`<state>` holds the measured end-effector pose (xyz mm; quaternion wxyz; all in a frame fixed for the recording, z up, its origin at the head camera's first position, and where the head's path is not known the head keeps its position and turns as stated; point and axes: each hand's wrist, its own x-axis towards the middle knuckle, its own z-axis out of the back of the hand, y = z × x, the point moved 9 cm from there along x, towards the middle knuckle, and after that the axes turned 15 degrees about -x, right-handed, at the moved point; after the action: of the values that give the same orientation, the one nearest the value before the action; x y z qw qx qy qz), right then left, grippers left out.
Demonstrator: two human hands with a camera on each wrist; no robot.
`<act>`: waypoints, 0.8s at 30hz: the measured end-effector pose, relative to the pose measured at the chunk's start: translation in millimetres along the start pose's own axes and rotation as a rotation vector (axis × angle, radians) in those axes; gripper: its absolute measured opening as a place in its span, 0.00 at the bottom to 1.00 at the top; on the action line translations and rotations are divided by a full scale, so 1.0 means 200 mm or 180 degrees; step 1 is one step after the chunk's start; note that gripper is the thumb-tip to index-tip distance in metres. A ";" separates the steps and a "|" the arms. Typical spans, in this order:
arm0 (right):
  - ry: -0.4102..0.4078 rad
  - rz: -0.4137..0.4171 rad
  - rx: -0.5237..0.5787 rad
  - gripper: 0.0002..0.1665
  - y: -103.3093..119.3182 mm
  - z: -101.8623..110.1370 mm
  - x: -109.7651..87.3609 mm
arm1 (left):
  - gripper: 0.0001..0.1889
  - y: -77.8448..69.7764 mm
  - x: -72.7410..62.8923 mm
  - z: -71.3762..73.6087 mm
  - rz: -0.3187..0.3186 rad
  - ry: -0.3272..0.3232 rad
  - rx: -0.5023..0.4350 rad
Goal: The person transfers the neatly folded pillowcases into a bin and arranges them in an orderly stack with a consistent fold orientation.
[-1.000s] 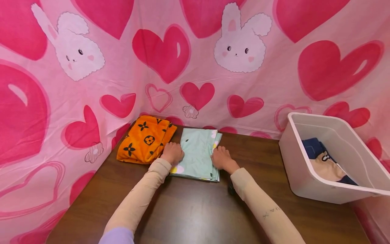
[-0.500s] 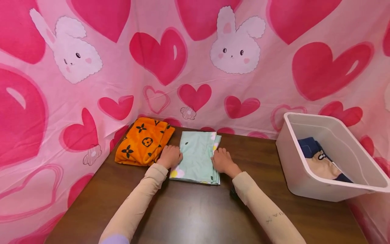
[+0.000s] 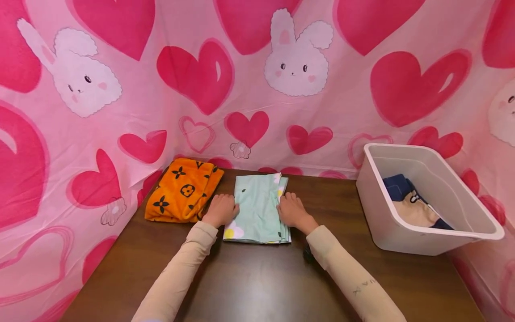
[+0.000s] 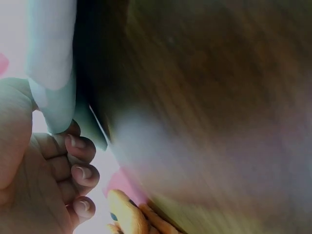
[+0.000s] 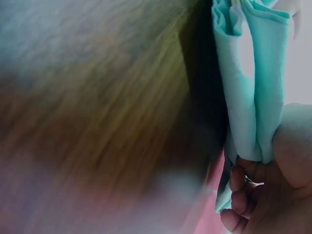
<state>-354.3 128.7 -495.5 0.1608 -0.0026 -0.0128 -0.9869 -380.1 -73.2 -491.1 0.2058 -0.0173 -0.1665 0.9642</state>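
Note:
A mint-green cloth [image 3: 257, 210] with white and yellow flower prints is folded into a neat rectangle on the table's middle. At its left edge my left hand [image 3: 220, 210] pinches the layers; in the left wrist view the thumb lies over the cloth [image 4: 61, 107] and curled fingers [image 4: 83, 173] are below it. The opposite edge is gripped by my right hand [image 3: 294, 211], and the right wrist view shows the thick folded layers [image 5: 253, 92] between thumb and fingers [image 5: 239, 200]. Just left of my left hand lies a folded orange cloth [image 3: 181, 190] with black motifs.
A light grey plastic bin [image 3: 402, 237] stands on the right of the brown wooden table [image 3: 249, 286], with navy and tan clothing [image 3: 414, 210] inside. A pink curtain [image 3: 249, 89] printed with hearts and rabbits hangs behind and along the sides.
The head view has turned slightly right. My left hand has shifted slightly down along the left edge of the mint-green cloth; my right hand keeps its hold on the other edge.

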 end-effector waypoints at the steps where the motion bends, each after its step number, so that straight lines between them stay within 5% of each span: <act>1: -0.0004 0.0000 -0.0012 0.15 0.00 0.00 0.00 | 0.17 -0.01 0.00 0.00 -0.0005 0.0000 -0.0002; 24: -0.0172 -0.0029 -0.0178 0.16 -0.10 0.10 -0.14 | 0.18 -0.20 -0.02 0.00 -0.0166 0.0032 -0.0174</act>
<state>-333.1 156.9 -475.5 0.1558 -0.0337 0.0105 -0.9872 -360.4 -40.5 -477.7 0.2312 -0.0234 -0.1921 0.9535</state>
